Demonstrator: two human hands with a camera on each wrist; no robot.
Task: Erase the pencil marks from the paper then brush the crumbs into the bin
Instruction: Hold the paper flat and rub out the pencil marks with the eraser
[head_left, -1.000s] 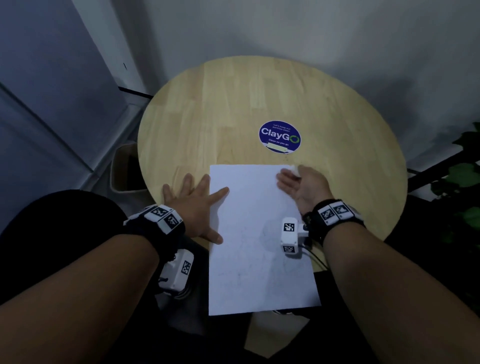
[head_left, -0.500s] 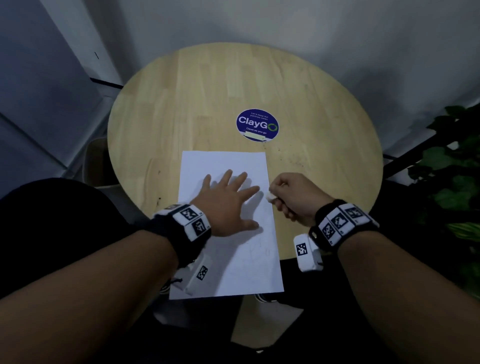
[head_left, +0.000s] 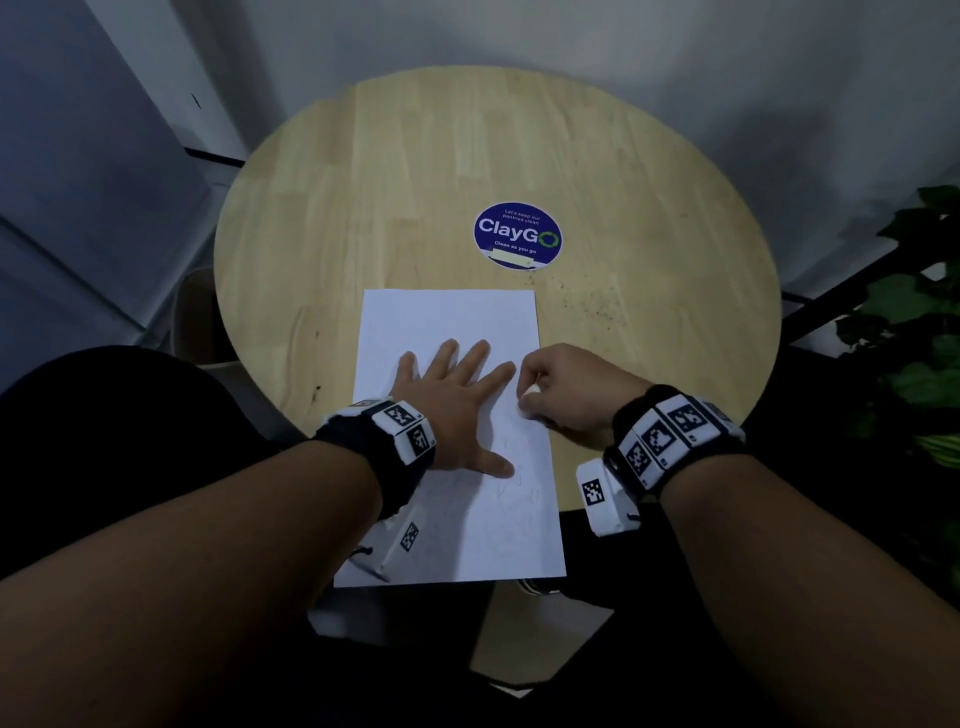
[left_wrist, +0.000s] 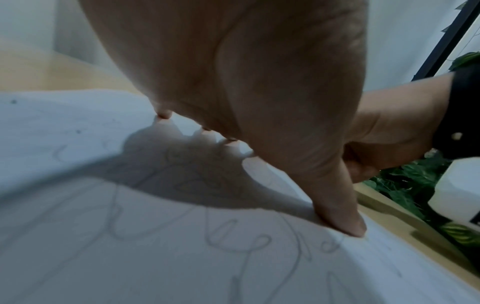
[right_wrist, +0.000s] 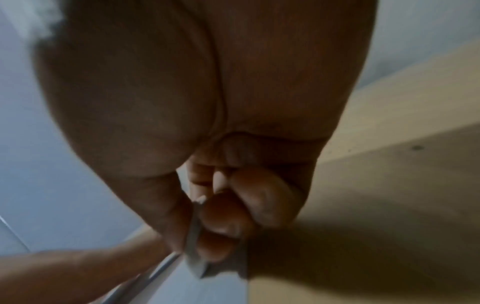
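A white sheet of paper (head_left: 447, 322) with faint pencil scribbles (left_wrist: 233, 240) lies on the round wooden table (head_left: 415, 171), its near end hanging over the table's edge. My left hand (head_left: 457, 395) lies flat on the sheet with fingers spread, pressing it down. My right hand (head_left: 561, 395) pinches a small white eraser (head_left: 531, 402) at the paper's right edge, beside my left index finger. In the right wrist view the eraser (right_wrist: 193, 246) sits between thumb and curled fingers, its tip on the paper edge. Dark crumbs (head_left: 587, 301) are scattered on the table right of the sheet.
A beige bin (head_left: 195, 317) stands on the floor below the table's left edge. A round blue ClayGo sticker (head_left: 518, 235) is stuck on the table beyond the paper. Green plant leaves (head_left: 914, 332) fill the right side.
My left hand moved from the paper's left edge onto the sheet and lies flat on it. My right hand went from open to pinching the eraser and has come in to the paper's right edge.
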